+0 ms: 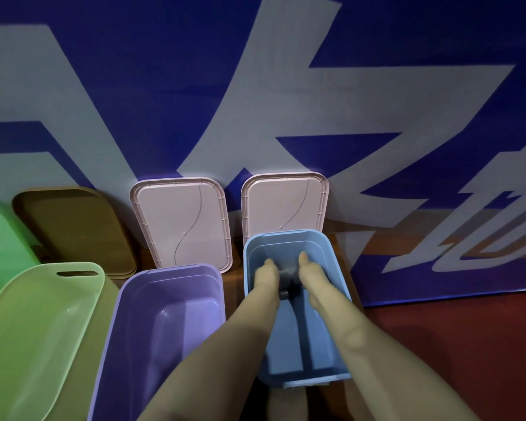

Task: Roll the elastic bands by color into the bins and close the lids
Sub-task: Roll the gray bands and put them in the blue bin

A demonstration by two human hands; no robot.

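Both my hands reach down into the blue bin [336, 262] at centre right. My left hand [266, 279] and my right hand [312, 279] grip the two ends of a grey rolled elastic band [287, 278] near the bin's far end. A loose strip of the band [307, 329] trails along the bin floor toward me. The purple bin [134, 323] to its left stands open with nothing visible inside. Two pink lids [181, 221] [284, 203] lean upright against the wall behind these bins.
A light green bin [43, 314] sits at the left, with a green lid [0, 238] and a brown lid [73, 226] behind it. A blue and white banner covers the wall. Red floor lies to the right.
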